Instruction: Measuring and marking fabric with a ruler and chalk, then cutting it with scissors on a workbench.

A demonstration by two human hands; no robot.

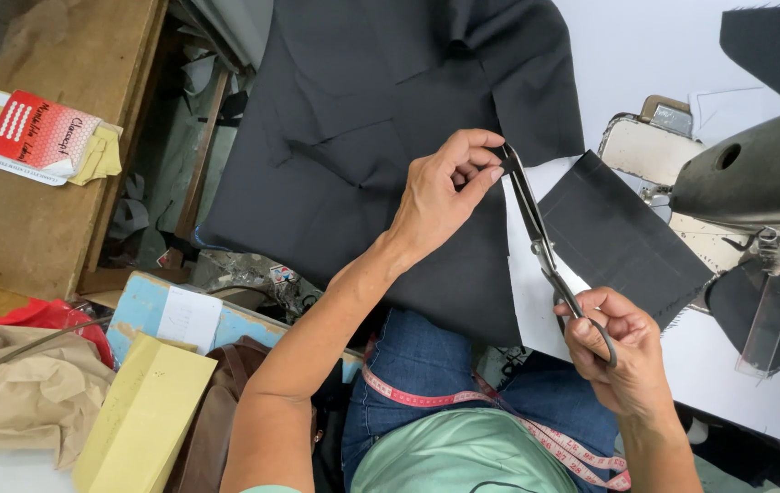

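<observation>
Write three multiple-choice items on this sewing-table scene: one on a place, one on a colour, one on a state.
1. Where does the measuring tape lie?
A. around the person's neck, down the chest
B. on the sewing machine
C. on the wooden bench

2. What colour is the cloth being cut?
A. red
B. dark grey
C. yellow

3. What does the right hand hold?
A. nothing
B. a pencil
C. the scissors by the handles

Answers: 1 A, the tape hangs over the green shirt; 2 B, the cloth reads dark charcoal; 3 C, its fingers pass through the handle loops while the left hand pinches cloth at the blade tips.

A red packet [38, 135] lies on the wooden bench [34, 228]. Below the bench sit crumpled brown paper [29, 393] and a yellow envelope [143, 415].
</observation>
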